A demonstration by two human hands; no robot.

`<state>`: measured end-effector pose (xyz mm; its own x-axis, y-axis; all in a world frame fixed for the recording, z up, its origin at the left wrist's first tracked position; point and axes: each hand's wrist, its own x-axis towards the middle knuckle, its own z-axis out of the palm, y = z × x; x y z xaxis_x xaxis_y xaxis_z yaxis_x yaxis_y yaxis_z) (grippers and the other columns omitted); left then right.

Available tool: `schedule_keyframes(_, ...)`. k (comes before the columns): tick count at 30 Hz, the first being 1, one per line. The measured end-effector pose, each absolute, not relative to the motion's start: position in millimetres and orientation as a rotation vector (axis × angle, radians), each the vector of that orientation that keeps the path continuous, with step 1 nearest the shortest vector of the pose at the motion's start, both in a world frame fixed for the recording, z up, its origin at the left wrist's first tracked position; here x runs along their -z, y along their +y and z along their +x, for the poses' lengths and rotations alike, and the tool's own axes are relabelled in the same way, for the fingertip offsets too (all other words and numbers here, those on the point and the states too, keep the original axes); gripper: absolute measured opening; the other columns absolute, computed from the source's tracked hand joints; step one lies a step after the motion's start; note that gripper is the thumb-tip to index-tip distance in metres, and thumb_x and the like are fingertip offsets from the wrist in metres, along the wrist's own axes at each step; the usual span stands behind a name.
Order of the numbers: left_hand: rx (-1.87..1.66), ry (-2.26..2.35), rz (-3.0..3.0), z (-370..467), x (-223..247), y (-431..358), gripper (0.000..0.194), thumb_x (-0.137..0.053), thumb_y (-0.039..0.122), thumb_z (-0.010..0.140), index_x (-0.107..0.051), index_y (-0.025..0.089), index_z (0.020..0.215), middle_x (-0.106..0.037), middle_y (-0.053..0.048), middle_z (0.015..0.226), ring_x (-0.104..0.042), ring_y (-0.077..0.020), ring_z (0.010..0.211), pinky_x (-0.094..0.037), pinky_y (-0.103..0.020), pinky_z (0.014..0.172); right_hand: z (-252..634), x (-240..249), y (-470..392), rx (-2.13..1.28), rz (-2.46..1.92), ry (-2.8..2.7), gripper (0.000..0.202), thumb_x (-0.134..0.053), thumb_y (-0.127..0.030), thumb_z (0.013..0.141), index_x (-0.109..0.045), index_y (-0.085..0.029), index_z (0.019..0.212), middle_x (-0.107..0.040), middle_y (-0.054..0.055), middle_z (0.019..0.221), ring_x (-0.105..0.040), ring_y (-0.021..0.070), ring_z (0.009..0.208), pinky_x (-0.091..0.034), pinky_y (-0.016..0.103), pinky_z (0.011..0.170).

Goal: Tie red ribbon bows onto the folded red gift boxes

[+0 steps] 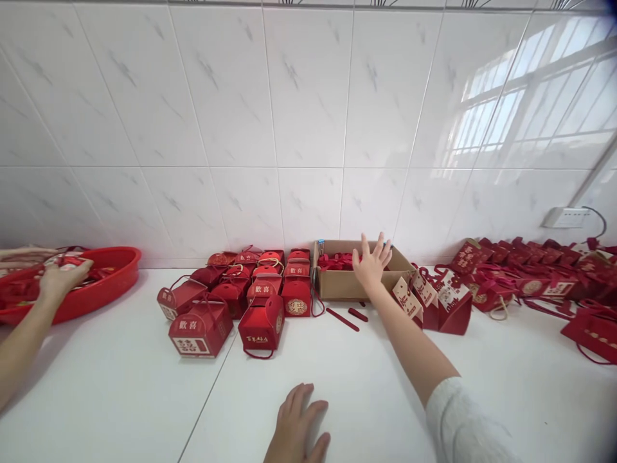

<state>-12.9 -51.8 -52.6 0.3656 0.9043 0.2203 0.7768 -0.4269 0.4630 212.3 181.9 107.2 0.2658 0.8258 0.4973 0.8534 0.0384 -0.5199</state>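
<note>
Near the back edge of the bench point(120, 399), gift boxes point(454, 305) could be tipped by the forearm point(417, 347); the right hand point(371, 265), above a carton point(342, 286), and left hand point(294, 427) are opened, empty.

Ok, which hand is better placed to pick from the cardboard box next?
The right hand, I judge: it is open at the front of the cardboard box. The left hand is also open but well short of it.

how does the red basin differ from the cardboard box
The basin is bright red and rounded; the cardboard box is brown and rectangular. Another person's hand is at the basin, while the right hand is at the box. Both stand near the tiled wall and hold red items.
</note>
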Motion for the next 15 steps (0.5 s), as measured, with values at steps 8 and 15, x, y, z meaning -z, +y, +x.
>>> schedule_keyframes(8,-0.691,1.512,2.266,-9,45,-55,0.034,-0.054,0.024,0.082,-0.062,0.029,0.116,-0.050,-0.009,0.138,-0.042,-0.0308,0.129,-0.043,-0.051,0.101,240,-105,217,-0.584,-1.744,-1.445,0.033,-0.056,-0.033,0.091,-0.054,-0.016,0.119,-0.057,0.008,0.120,-0.060,0.0207,0.101,-0.052,0.042,0.085)
schedule_keyframes(15,-0.697,1.507,2.165,-9,44,-57,0.031,-0.052,0.027,0.083,-0.062,0.028,0.113,-0.048,-0.009,0.138,-0.040,-0.0308,0.130,-0.041,-0.052,0.102,259,-117,185,-0.684,-1.244,-1.026,0.043,-0.039,-0.046,0.095,-0.058,-0.012,0.112,-0.066,0.004,0.098,-0.064,0.0174,0.083,-0.054,0.032,0.073)
